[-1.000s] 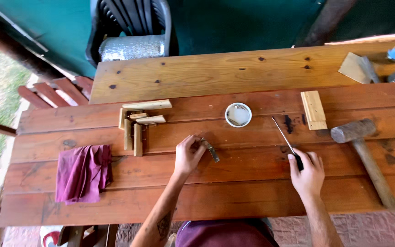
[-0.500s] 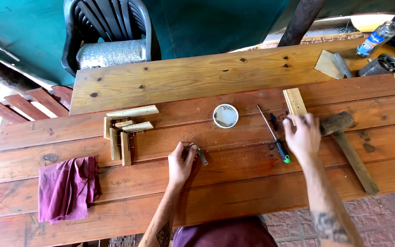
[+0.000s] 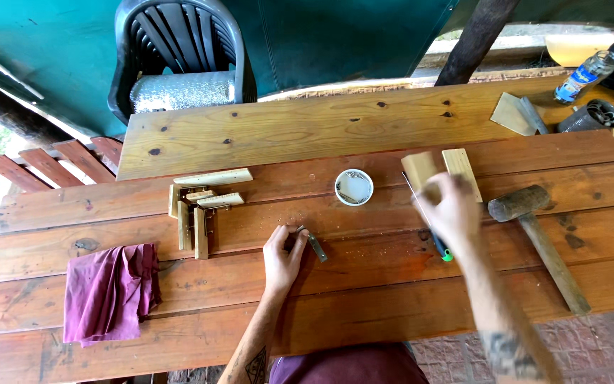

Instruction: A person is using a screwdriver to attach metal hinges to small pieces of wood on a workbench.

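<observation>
the right hand (image 3: pixel 451 210) has moved up off the screwdriver (image 3: pixel 431 226) and now closes on a small wooden block (image 3: pixel 421 171). the left hand (image 3: pixel 283 254) rests flat on the table (image 3: pixel 364 284), fingers touching a small metal piece (image 3: pixel 315 246). a white dish (image 3: pixel 354 187) sits beyond.

My right hand (image 3: pixel 451 208) is motion-blurred, so I can't tell how its fingers grip the small wooden block (image 3: pixel 421 171), and it covers most of the screwdriver (image 3: pixel 440 249). The contents of the white dish (image 3: pixel 354 187) are too small to identify. The plastic bottle (image 3: pixel 585 74) is blurred.
</observation>
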